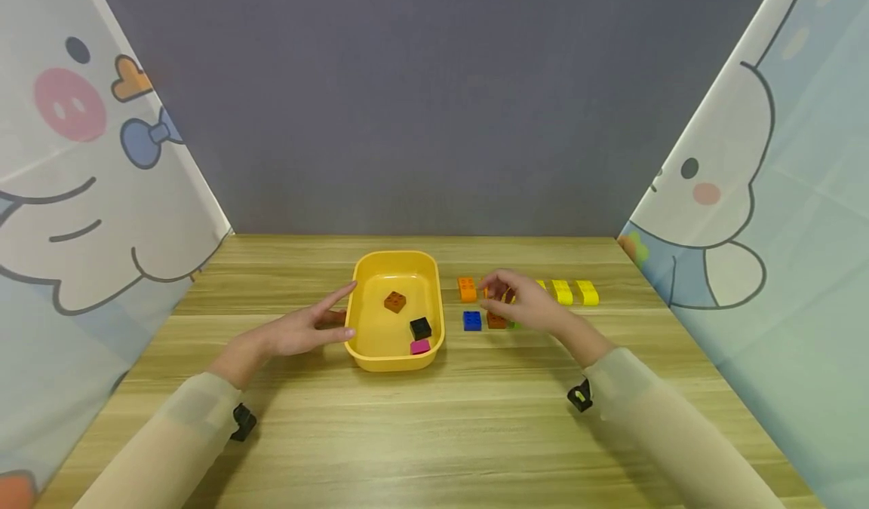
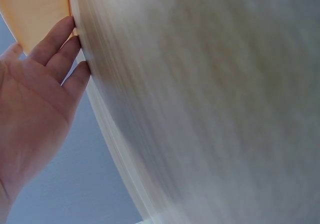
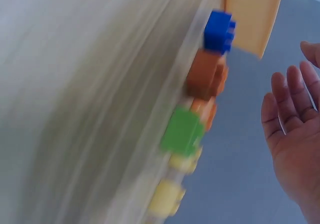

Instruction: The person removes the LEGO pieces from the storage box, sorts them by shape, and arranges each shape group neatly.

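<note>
A yellow plastic tray (image 1: 360, 268) holds a brown toy brick (image 1: 395, 302), a black brick (image 1: 420, 329) and a pink brick (image 1: 420, 348). My left hand (image 1: 305, 330) rests against the tray's left side, fingers spread and fairly straight. Over the bricks right of the tray hovers my right hand (image 1: 526, 303), its fingers loosely bent; the right wrist view shows no brick in it. Beneath and around it are a blue brick (image 1: 471, 320), another brown brick (image 3: 202, 74), a green brick (image 3: 182, 132) and an orange brick (image 1: 467, 289). The right hand partly hides some of them.
Yellow bricks (image 1: 562, 292) continue the back row to the right of the right hand. The wood-grain table (image 1: 421, 433) ends at a grey back panel (image 1: 421, 102). Cartoon-printed sheets (image 1: 720, 192) stand along both sides.
</note>
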`<action>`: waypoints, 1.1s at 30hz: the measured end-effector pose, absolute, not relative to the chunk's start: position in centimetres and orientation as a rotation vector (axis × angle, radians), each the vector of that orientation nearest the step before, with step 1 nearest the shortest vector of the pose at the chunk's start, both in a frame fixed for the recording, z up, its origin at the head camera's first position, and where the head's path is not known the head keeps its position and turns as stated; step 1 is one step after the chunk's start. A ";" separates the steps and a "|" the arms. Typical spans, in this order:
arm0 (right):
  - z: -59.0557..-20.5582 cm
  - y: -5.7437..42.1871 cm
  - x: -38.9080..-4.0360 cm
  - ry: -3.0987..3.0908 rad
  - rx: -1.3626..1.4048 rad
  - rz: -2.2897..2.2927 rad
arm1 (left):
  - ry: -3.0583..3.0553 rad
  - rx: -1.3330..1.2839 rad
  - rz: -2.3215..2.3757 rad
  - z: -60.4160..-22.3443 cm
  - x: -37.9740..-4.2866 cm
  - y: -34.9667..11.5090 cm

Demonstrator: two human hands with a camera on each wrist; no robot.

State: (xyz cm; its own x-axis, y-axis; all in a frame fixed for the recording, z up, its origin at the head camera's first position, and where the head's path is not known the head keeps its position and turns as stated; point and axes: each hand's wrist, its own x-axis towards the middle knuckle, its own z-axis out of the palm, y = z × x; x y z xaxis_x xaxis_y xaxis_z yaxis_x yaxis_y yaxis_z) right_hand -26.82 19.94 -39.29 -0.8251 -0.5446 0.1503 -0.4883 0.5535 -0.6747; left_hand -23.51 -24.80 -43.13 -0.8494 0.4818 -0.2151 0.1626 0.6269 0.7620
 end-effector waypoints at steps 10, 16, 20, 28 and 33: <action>-39.3 12.3 -28.3 2.659 -1.047 -1.148 | 2.445 0.505 1.089 -43.4 -23.4 -25.1; -39.7 8.0 -29.3 2.668 -1.118 -1.047 | 2.416 0.498 1.116 -43.6 -23.5 -24.9; -40.3 6.0 -29.8 2.670 -1.103 -0.961 | 2.407 0.504 1.119 -43.6 -23.5 -24.9; -41.4 4.2 -30.2 2.841 -1.022 -0.630 | 2.426 0.548 1.102 -43.3 -23.8 -24.9; -41.7 3.9 -30.1 2.936 -1.065 -0.338 | 2.404 0.537 1.117 -43.2 -23.8 -24.9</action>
State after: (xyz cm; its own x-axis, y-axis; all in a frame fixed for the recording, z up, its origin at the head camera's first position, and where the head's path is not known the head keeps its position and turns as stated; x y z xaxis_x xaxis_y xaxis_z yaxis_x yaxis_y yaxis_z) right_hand -30.15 3.93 -41.74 -0.7700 -0.6338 0.0727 -0.6338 0.7469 -0.2011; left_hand -23.77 -24.88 -43.16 -0.8311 0.5109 -0.2197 0.1617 0.6000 0.7835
